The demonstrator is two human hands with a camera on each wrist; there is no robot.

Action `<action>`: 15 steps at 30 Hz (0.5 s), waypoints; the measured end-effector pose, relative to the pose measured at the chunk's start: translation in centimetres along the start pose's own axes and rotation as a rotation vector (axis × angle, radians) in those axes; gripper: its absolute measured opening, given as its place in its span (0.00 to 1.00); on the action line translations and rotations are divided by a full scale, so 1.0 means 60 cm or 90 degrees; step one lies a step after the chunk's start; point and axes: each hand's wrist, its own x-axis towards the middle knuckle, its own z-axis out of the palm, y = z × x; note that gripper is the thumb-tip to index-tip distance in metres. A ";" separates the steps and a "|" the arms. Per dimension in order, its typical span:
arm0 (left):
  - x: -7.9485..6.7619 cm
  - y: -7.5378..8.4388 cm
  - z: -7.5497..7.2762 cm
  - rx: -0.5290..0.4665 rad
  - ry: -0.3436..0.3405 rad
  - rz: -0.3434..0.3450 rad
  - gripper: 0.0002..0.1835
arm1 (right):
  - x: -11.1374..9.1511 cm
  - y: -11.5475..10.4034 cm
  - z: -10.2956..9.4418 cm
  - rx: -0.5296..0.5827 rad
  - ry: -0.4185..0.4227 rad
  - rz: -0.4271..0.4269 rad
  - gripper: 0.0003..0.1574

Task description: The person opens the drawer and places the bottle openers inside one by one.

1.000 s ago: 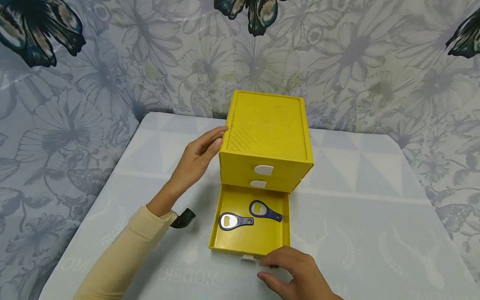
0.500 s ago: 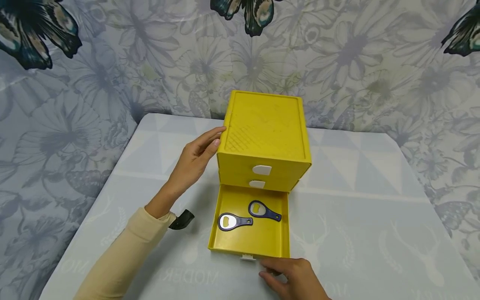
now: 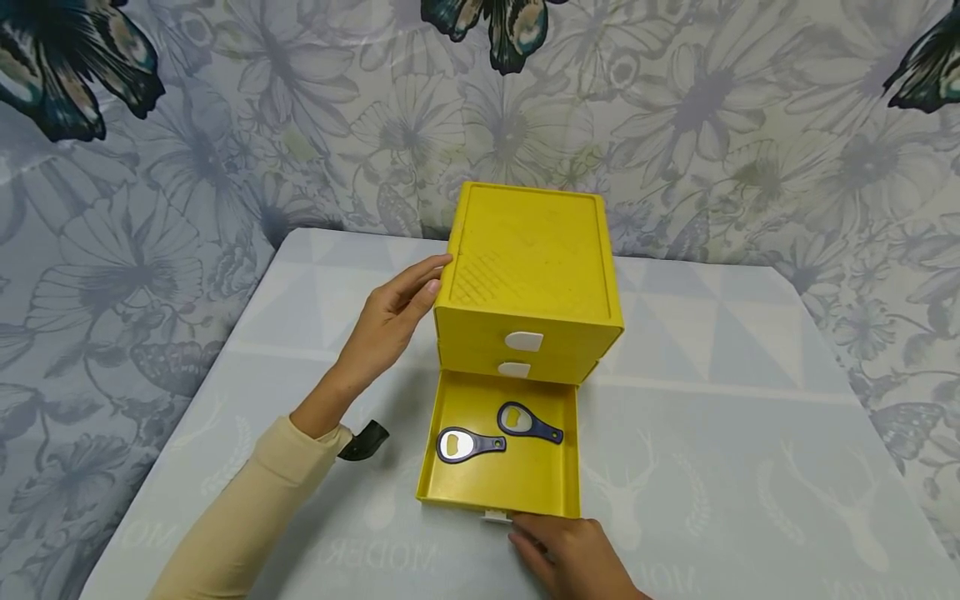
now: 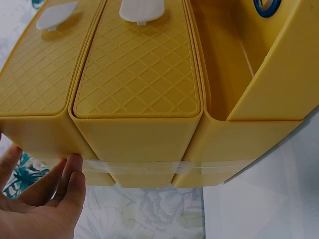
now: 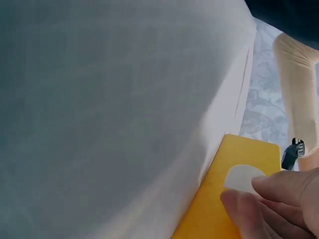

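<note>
A yellow drawer cabinet (image 3: 532, 250) stands on the table with its bottom drawer (image 3: 517, 483) pulled out. Two bottle openers with dark blue rims, a left one (image 3: 480, 444) and a right one (image 3: 536, 423), lie flat in that drawer. My left hand (image 3: 386, 321) rests its extended fingers against the cabinet's left side, as the left wrist view (image 4: 50, 199) also shows. At the drawer's front, my right hand (image 3: 573, 554) pinches the white handle (image 5: 243, 178) between thumb and curled fingers. Part of the handle (image 3: 497, 517) is hidden by the fingers.
Two upper drawers are closed, with white handles (image 3: 523, 341) on their fronts. A pale patterned cloth (image 3: 720, 467) covers the table. Behind it hangs a floral backdrop (image 3: 405, 125). A black device (image 3: 364, 441) sits at the left wrist.
My right hand has moved down and slightly left to the drawer's handle, and its fingers have closed in. The left hand, the drawer and the openers stay in place.
</note>
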 end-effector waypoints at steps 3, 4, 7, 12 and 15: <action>0.000 0.001 -0.001 -0.002 0.000 0.002 0.23 | 0.001 0.002 0.007 -0.030 0.055 -0.041 0.02; 0.000 0.002 -0.001 -0.001 0.000 0.002 0.23 | 0.002 0.003 0.009 -0.033 0.067 -0.049 0.02; 0.000 0.003 -0.001 -0.001 0.001 0.003 0.23 | 0.004 0.005 0.014 -0.039 0.099 -0.070 0.04; 0.000 0.001 -0.001 -0.003 -0.001 0.001 0.23 | 0.007 0.009 0.018 -0.025 0.125 -0.076 0.07; -0.001 0.000 -0.001 -0.008 -0.003 0.001 0.23 | 0.011 0.013 0.017 -0.025 0.141 -0.075 0.08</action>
